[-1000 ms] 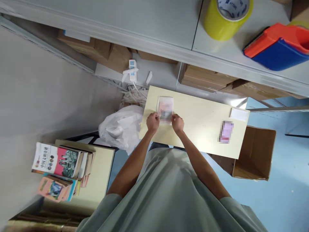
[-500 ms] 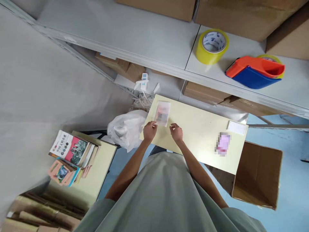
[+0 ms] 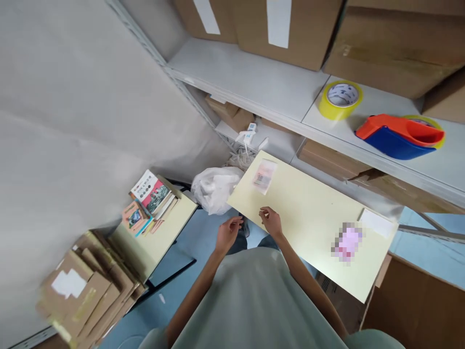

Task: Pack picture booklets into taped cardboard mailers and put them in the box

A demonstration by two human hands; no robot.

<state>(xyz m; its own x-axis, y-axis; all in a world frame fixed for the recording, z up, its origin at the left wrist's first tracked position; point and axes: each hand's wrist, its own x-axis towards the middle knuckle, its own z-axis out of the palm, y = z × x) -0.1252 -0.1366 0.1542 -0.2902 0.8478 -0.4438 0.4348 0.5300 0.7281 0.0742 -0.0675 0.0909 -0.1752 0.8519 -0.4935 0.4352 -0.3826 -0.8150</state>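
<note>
Booklet (image 3: 264, 177), or some flat pinkish packet too blurry to read, lay toward the far left end of the cream table (image 3: 305, 213), with both hands well apart from it. Left hand (image 3: 228, 233) hung just off the table's near edge, fingers loosely curled, thumb side facing in, holding nothing. Right hand (image 3: 271, 223) was around that same edge, half open with bent fingers, also empty as far as I could see. Over at the right end sat a pixelated purple thing (image 3: 348, 242) and a white card (image 3: 376, 223). White plastic bag (image 3: 216, 189) was bunched up by the left end, and a yellow tape roll (image 3: 339, 100) stood on the shelf (image 3: 283, 104) beyond.
</note>
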